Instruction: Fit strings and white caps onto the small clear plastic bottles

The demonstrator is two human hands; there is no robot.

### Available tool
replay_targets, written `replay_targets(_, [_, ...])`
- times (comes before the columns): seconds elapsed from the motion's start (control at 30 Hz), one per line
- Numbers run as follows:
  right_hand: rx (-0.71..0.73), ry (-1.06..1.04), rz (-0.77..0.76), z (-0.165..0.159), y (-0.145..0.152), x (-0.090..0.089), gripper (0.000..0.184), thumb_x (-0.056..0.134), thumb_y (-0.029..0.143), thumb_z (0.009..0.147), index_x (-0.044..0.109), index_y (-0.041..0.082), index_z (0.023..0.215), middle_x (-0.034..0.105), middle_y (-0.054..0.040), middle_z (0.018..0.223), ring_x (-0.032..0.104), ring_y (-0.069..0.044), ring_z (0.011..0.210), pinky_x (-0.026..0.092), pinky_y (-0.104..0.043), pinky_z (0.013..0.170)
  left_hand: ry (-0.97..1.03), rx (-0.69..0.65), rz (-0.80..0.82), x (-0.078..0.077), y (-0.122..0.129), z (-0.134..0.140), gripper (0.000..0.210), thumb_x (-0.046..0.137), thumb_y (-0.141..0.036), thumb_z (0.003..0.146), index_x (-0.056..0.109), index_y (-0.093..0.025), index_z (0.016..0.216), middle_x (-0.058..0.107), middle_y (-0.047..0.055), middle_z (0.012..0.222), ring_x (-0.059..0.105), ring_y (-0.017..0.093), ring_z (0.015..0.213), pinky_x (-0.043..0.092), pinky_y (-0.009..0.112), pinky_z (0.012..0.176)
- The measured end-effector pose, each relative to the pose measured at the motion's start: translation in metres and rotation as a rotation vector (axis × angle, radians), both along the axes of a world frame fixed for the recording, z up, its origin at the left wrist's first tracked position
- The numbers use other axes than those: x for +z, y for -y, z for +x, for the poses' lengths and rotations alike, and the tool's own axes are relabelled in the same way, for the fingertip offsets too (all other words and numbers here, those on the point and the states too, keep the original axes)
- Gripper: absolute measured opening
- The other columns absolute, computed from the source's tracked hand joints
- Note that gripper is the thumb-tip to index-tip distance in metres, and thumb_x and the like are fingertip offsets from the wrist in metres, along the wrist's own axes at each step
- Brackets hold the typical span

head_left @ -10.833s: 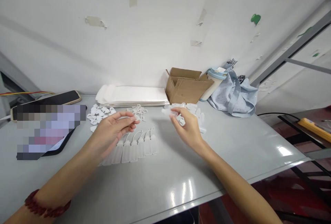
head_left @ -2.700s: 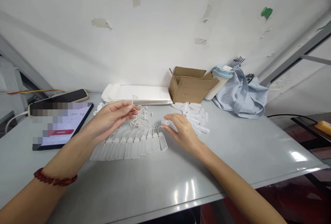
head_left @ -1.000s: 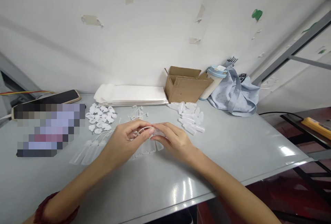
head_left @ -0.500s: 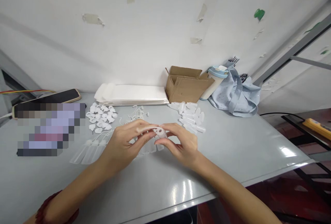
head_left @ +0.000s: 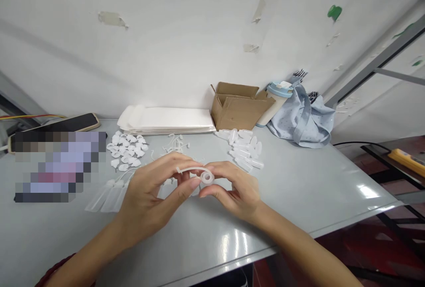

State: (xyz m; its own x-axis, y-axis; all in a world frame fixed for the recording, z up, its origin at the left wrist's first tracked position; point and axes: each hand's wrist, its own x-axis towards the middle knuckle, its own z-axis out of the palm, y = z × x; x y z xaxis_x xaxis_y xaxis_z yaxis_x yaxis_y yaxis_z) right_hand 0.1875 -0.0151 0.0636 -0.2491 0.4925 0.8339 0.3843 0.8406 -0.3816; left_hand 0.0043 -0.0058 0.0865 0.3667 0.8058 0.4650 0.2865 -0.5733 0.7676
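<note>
My right hand is closed round a small translucent plastic tube, its round open end turned up toward me. A thin white plastic strap curves leftward from the tube's mouth and finishes in a small knob. Thumb and fingertips of my left hand press at the strap's ring end, against the tube's left side. Behind my left hand lie several translucent tubes with straps, partly covered. Loose straps lie beyond my hands.
White caps are heaped at left, near a phone and a pixelated object. More clear tubes lie right of centre. Along the wall stand flat white boxes, a carton, a cup and a blue cloth bag.
My left hand's thumb and fingers have slid to the tube's mouth, and the strap's knobbed end now shows free. The tube stays in my right hand; the view has shifted slightly.
</note>
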Motion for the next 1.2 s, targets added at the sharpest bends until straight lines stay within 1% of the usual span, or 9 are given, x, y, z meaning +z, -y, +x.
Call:
replay_targets(0.17, [0.019,0.009,-0.015,-0.001,0.0,-0.001,0.028,0.064,0.026,0.086,0.057,0.021,0.113,0.071,-0.0053,0.09,0.068,-0.016,0.082,0.06,-0.028,0.07,0.034,-0.015,0.006,0.004,0.001,0.002,0.012,0.062,-0.024,0.083,0.069,-0.03,0.091,0.069,-0.002,0.088,0.064,0.017,0.079,0.051,0.026,0.067])
replay_targets(0.3, [0.055,-0.077,-0.062,-0.002,-0.001,-0.004,0.028,0.068,0.023,0.082,0.059,0.019,0.109,0.069,-0.0039,0.083,0.066,-0.014,0.07,0.059,-0.024,0.057,0.04,-0.02,0.01,0.003,-0.002,0.002,0.015,0.062,-0.018,0.083,0.071,-0.028,0.09,0.068,-0.003,0.084,0.062,0.012,0.074,0.048,0.021,0.062])
replay_targets(0.37, [0.084,-0.152,-0.11,-0.003,0.0,-0.004,0.03,0.069,0.021,0.081,0.059,0.02,0.11,0.067,-0.0029,0.082,0.064,-0.013,0.065,0.059,-0.023,0.054,0.068,-0.022,0.016,0.002,-0.002,0.002,0.018,0.063,-0.015,0.082,0.071,-0.029,0.091,0.067,-0.004,0.082,0.061,0.01,0.074,0.048,0.019,0.062])
replay_targets(0.47, [0.128,-0.253,-0.205,-0.003,0.001,-0.002,0.031,0.071,0.019,0.079,0.06,0.021,0.108,0.067,-0.0021,0.084,0.065,-0.012,0.065,0.06,-0.023,0.056,0.089,-0.023,-0.005,0.003,-0.001,0.003,0.02,0.064,-0.014,0.081,0.071,-0.03,0.091,0.067,-0.005,0.083,0.061,0.009,0.074,0.048,0.017,0.062])
replay_targets(0.57, [0.134,-0.261,-0.249,-0.004,0.002,-0.002,0.029,0.072,0.019,0.078,0.062,0.021,0.105,0.067,-0.0018,0.083,0.066,-0.012,0.065,0.06,-0.023,0.055,0.095,-0.015,-0.04,0.006,0.002,0.004,0.018,0.063,-0.017,0.082,0.071,-0.03,0.092,0.068,-0.004,0.084,0.062,0.01,0.073,0.049,0.017,0.061])
replay_targets(0.77, [0.059,-0.178,-0.205,-0.003,0.001,-0.004,0.023,0.069,0.024,0.081,0.062,0.021,0.102,0.069,-0.0025,0.083,0.066,-0.013,0.065,0.06,-0.023,0.052,0.156,-0.007,-0.168,0.007,0.003,0.006,0.011,0.065,-0.019,0.08,0.071,-0.027,0.083,0.068,-0.004,0.081,0.062,0.01,0.074,0.051,0.017,0.062])
replay_targets(0.93, [0.042,-0.168,-0.315,-0.002,0.0,-0.004,0.025,0.07,0.023,0.08,0.061,0.021,0.103,0.068,-0.0012,0.086,0.067,-0.012,0.069,0.061,-0.023,0.058,0.205,0.015,-0.262,0.003,0.0,0.008,0.008,0.066,-0.023,0.079,0.072,-0.027,0.082,0.069,-0.002,0.082,0.062,0.012,0.072,0.052,0.018,0.062])
replay_targets(1.07, [0.026,-0.118,-0.295,0.0,-0.003,-0.005,0.022,0.069,0.025,0.081,0.061,0.02,0.1,0.067,-0.0016,0.086,0.066,-0.012,0.072,0.06,-0.022,0.057,0.179,0.034,-0.366,0.003,-0.005,0.011,0.008,0.066,-0.03,0.08,0.072,-0.025,0.08,0.068,-0.002,0.079,0.058,0.01,0.065,0.051,0.019,0.06])
replay_targets(1.2, [-0.009,-0.116,-0.361,0.002,-0.007,-0.005,0.024,0.069,0.031,0.08,0.059,0.021,0.099,0.066,-0.0018,0.087,0.066,-0.012,0.073,0.058,-0.021,0.055,0.138,-0.044,-0.494,0.001,-0.018,0.013,0.014,0.068,-0.036,0.078,0.072,-0.024,0.081,0.069,-0.001,0.078,0.055,0.01,0.059,0.05,0.021,0.058])
